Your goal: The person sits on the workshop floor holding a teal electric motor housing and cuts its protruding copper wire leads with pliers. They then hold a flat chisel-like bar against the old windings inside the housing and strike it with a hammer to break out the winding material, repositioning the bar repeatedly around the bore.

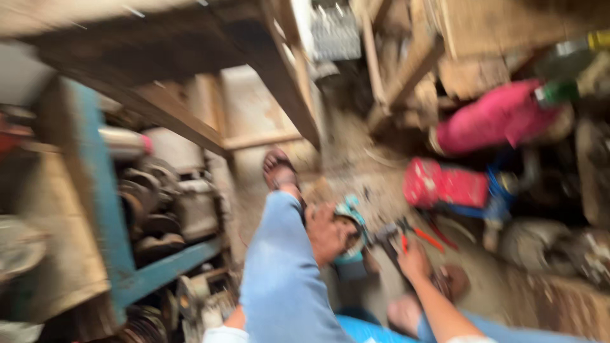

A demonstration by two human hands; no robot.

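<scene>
The person sits low on the dusty workshop floor [356,171] with the left leg in blue jeans [279,267] stretched forward and a sandal [279,168] on that foot. Everything is smeared by motion, so fine detail is hard to read.

The left hand [327,232] rests over a teal power tool [351,238] that lies on the floor just past the knee. The fingers curl down around the tool's body and look pressed together rather than spread, though the blur keeps me from telling how firm the hold is. The tool sits between the two hands, its darker lower end pointing back toward the person.

The right hand [413,260] reaches forward beside it, to the tool's right. Its fingers seem bunched around something dark and small at the fingertips, close to a pair of red-handled pliers [419,235] lying on the ground. Whether the hand grips the pliers, another part, or only touches them, I cannot tell; the fingers are too smeared to see any gap.

Further right lie a red case [445,184] and a pink bundle [495,117], well apart from the hands. On the left stands a blue metal frame [101,190] with grey machinery [171,203] inside it, and wooden planks [286,82] lean overhead.
</scene>
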